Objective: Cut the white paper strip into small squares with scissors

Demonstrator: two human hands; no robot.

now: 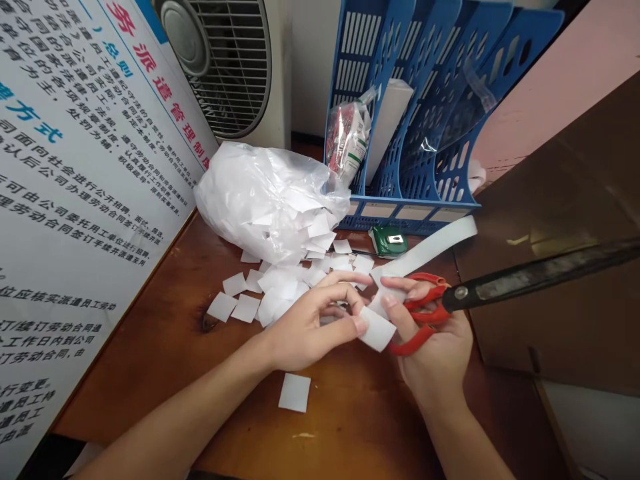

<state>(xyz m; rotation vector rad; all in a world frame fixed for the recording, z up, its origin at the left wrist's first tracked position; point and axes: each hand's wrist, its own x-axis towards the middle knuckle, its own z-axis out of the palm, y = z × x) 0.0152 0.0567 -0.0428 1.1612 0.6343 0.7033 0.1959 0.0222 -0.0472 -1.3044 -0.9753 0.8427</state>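
My left hand [320,320] pinches a white square piece [379,329] between thumb and fingers. Close beside it, my right hand [435,347] has red-handled scissors [425,313] hooked on its fingers, the dark blades pointing right, away from the hands. Its thumb and index finger also pinch a white strip [433,245], which curls up behind them to the right. Many loose white squares [245,308] lie behind my left hand, in front of an open clear plastic bag [260,193] filled with more. One single square [295,392] rests on the table nearer to me.
A blue file rack [415,212] stands at the back of the wooden table [240,427], with a green tape measure [389,241] before it. Behind the bag is a fan [230,60]. A printed board [75,167] leans at left; a brown box [560,267] borders the right.
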